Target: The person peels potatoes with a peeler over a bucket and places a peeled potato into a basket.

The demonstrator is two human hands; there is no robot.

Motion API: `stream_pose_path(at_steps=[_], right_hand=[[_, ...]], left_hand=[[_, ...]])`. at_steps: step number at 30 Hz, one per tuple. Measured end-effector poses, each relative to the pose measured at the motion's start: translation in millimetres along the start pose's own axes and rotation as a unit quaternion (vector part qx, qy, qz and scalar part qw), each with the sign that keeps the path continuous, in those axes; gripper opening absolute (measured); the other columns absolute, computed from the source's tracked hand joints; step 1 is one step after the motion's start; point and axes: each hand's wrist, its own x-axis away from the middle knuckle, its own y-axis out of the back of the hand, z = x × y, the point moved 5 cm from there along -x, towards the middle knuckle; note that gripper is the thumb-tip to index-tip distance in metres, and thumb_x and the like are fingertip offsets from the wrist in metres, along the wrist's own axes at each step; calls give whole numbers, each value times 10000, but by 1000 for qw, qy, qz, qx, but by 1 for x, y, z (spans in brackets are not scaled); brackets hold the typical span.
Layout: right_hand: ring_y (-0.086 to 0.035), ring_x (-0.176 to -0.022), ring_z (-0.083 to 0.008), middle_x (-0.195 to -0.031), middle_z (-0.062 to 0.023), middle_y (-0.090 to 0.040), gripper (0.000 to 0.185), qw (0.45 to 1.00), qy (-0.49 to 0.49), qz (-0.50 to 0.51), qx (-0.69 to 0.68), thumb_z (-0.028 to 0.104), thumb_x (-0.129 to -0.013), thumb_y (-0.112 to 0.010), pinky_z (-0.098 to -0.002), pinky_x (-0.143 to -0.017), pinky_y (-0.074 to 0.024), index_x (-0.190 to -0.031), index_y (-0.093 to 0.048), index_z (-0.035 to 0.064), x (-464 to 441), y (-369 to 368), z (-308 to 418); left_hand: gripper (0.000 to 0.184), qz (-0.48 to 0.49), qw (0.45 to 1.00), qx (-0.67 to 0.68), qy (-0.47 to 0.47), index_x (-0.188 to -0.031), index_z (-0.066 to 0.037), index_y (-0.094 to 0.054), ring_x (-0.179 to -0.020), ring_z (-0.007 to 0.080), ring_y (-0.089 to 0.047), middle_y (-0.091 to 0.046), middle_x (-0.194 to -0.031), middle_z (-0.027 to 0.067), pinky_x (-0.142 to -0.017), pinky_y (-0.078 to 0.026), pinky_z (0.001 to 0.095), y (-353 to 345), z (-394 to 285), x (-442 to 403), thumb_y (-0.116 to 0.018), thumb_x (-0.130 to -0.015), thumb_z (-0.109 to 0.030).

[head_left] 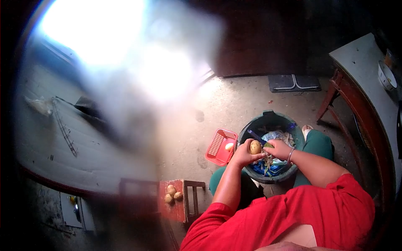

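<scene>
My left hand (246, 153) is closed around a potato (255, 147), held above a dark green bucket (270, 180) between my knees. Close against that potato, my right hand (279, 149) grips what looks like a knife (256, 136), with a dark blue blade and a green part near the fingers. Its exact shape is partly covered by the hands. Inside the bucket lie pale peelings (287, 138) and crumpled blue plastic (268, 168). To the left of the bucket, a red plastic basket (214, 147) holds a pale, peeled-looking potato (229, 146).
Several unpeeled potatoes (171, 190) rest on a small red wooden stool (176, 211) at my left. A long pale table (92, 167) fills the left side. On the right stands a wooden-legged table (360, 54) with a white bowl (387, 76). Glare blots out the upper left.
</scene>
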Motion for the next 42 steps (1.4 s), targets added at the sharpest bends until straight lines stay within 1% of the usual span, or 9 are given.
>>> stream_pose_path(at_steps=[7,10,13,15,19,21,30,37,42], right_hand=[[-587,-635,-166,-717,-117,-624,329,999,-22,7,-35,298,-859,-619,-328,-581,-471,-883,-580,-28,0,-3,-2],[-574,-581,-143,-693,-93,-613,308,1000,19,-19,4,283,-868,-615,-309,-531,-463,-874,-571,-23,-1,-2,-1],[-570,-567,-134,-688,-85,-606,303,999,-22,8,-45,275,-875,-612,-295,-517,-461,-894,-568,-24,0,-3,-1],[-580,-635,-104,-780,-41,-606,233,999,-43,25,-5,233,-896,-578,-250,-564,-491,-975,-584,14,-1,-3,-3],[-578,-636,-104,-778,-41,-606,233,998,-53,30,-21,233,-896,-580,-250,-563,-489,-966,-582,11,1,-3,-1],[-576,-632,-106,-776,-46,-606,239,999,-31,23,10,240,-897,-579,-253,-561,-488,-954,-580,8,-1,-2,-4],[-576,-625,-110,-768,-54,-603,248,999,-27,15,26,249,-897,-575,-267,-559,-489,-937,-582,5,0,-2,-2],[-575,-616,-110,-761,-49,-602,237,999,-35,18,2,241,-892,-583,-268,-550,-487,-927,-588,7,1,-3,-2],[-576,-618,-113,-776,-52,-598,244,999,1,-3,52,245,-893,-588,-269,-542,-488,-948,-581,7,-5,-4,-14]], left_hand=[[769,3,1000,-10,-1,-1197,-1,-478,-933,206,-607,-622,-1022,153,-809,-493,325,2,-3,2,-847,-629,-366],[771,9,1000,4,6,-1198,-1,-477,-934,206,-608,-621,-1020,153,-808,-494,323,2,-4,2,-846,-630,-369],[770,14,1000,12,9,-1193,-1,-479,-935,206,-609,-621,-1015,149,-805,-495,320,1,-3,1,-847,-628,-372],[771,14,1000,11,9,-1190,0,-479,-931,205,-610,-623,-1008,147,-802,-496,319,2,-4,2,-848,-626,-374],[767,14,1000,13,5,-1181,-1,-482,-915,202,-615,-630,-990,143,-792,-499,321,1,-3,1,-850,-623,-378],[766,13,1000,6,2,-1179,-2,-483,-911,200,-617,-632,-986,143,-790,-500,321,1,-2,1,-850,-623,-379],[768,13,1000,5,5,-1175,1,-484,-906,197,-619,-636,-979,142,-788,-501,318,-1,1,1,-853,-618,-377],[780,15,1000,12,6,-1182,5,-481,-921,200,-615,-633,-994,147,-802,-497,322,0,-1,2,-852,-616,-384],[785,22,1000,10,18,-1183,3,-485,-932,207,-613,-632,-1003,153,-811,-495,324,1,-4,3,-851,-613,-394]])
